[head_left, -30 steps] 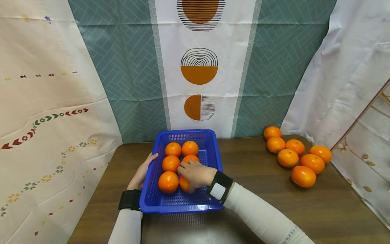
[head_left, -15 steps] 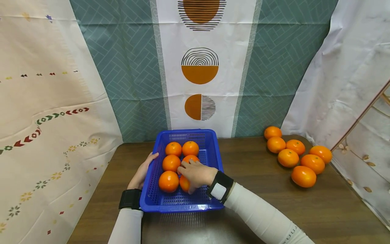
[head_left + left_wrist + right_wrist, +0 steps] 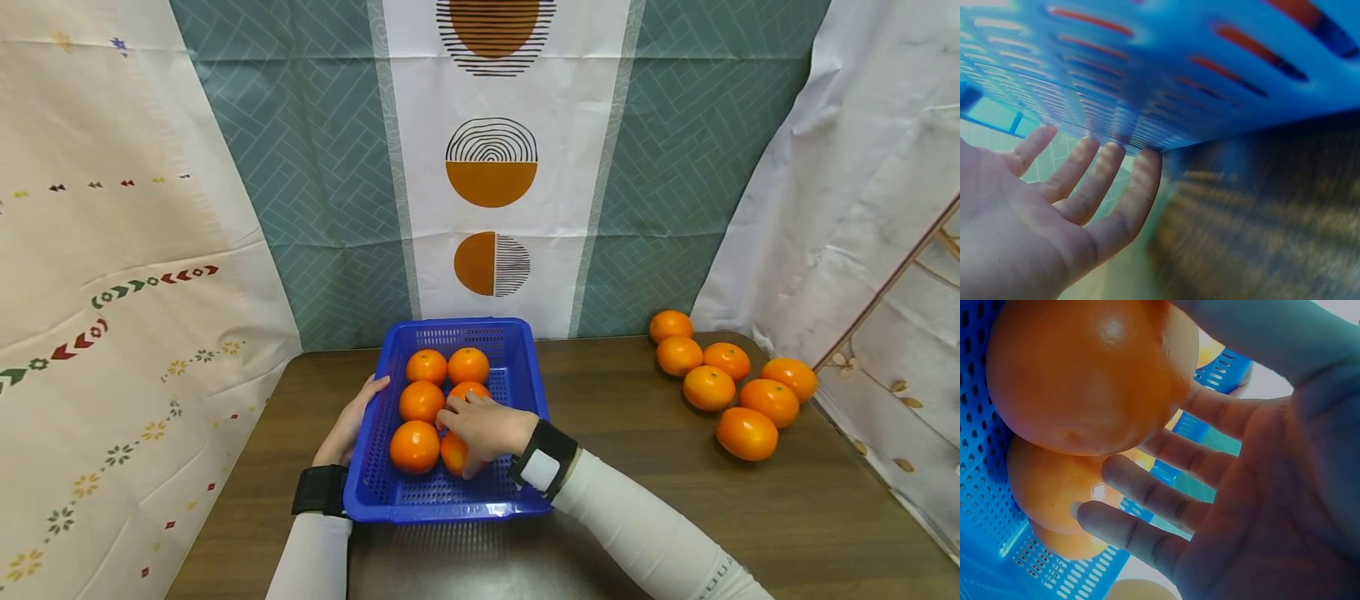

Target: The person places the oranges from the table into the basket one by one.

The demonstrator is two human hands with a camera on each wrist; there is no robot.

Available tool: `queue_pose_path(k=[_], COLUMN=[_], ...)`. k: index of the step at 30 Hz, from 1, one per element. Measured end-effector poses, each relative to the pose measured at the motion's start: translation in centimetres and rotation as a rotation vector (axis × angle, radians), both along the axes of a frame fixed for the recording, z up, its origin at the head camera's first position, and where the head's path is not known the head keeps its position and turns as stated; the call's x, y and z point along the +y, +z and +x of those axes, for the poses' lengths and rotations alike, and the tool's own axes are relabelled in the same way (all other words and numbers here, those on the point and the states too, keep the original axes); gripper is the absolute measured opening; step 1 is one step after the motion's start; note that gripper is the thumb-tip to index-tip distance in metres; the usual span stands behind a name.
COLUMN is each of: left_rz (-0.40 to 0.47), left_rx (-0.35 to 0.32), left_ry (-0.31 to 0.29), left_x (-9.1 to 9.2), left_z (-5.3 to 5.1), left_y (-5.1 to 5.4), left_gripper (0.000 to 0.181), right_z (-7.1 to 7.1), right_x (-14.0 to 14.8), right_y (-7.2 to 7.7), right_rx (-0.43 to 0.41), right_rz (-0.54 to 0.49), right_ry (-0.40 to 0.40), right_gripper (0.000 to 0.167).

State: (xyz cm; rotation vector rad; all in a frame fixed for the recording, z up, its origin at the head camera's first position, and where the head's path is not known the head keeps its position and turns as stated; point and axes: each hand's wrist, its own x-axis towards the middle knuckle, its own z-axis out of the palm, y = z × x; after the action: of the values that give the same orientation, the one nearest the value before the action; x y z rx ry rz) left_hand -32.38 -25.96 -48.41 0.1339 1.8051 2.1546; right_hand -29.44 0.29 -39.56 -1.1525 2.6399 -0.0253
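A blue plastic basket (image 3: 360, 492) holds several oranges, set in two columns on its left side. My left hand (image 3: 348, 425) lies along the basket's outer left wall. In the left wrist view its fingers (image 3: 1125, 215) are extended, with fingertips up against the slotted wall. My right hand (image 3: 483, 429) reaches into the basket over the near orange (image 3: 453, 452) of the right column. The right wrist view shows thumb and forefinger on either side of that orange (image 3: 1085, 375), while the other fingers (image 3: 1141, 534) spread past it, close to a second orange (image 3: 1054, 484).
On the brown table (image 3: 615, 400), several more oranges (image 3: 747, 433) lie in a loose group at the right, outside the basket. Patterned cloths (image 3: 330, 167) hang behind and to both sides. A dark, shiny surface (image 3: 450, 567) shows in front of the basket.
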Motion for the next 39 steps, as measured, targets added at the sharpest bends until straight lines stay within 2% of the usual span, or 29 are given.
queue_pose_path(k=[7, 15, 21, 29, 39], left_rz=[0.001, 0.021, 0.003, -0.003, -0.001], left_rx=[0.002, -0.001, 0.009, 0.012, -0.001], left_ry=[0.001, -0.007, -0.006, -0.007, -0.003], left_x=[0.0, -0.1, -0.1, 0.0, -0.1], left_z=[0.0, 0.0, 0.1, 0.0, 0.0], left_y=[0.1, 0.0, -0.1, 0.0, -0.1], left_gripper=[0.063, 0.064, 0.065, 0.066, 0.065], right_z=[-0.3, -1.0, -1.4, -1.9, -2.2], right_x=[0.4, 1.6, 2.8, 4.6, 6.3], right_y=[0.4, 2.1, 2.9, 3.5, 4.4], right_rx=[-0.032, -0.075, -0.097, -0.044, 0.04], right_rz=[-0.024, -0.116, -0.222, -0.342, -0.487], right_ry=[0.005, -0.039, -0.053, -0.063, -0.097], right_gripper=[0.065, 0.07, 0.058, 0.045, 0.045])
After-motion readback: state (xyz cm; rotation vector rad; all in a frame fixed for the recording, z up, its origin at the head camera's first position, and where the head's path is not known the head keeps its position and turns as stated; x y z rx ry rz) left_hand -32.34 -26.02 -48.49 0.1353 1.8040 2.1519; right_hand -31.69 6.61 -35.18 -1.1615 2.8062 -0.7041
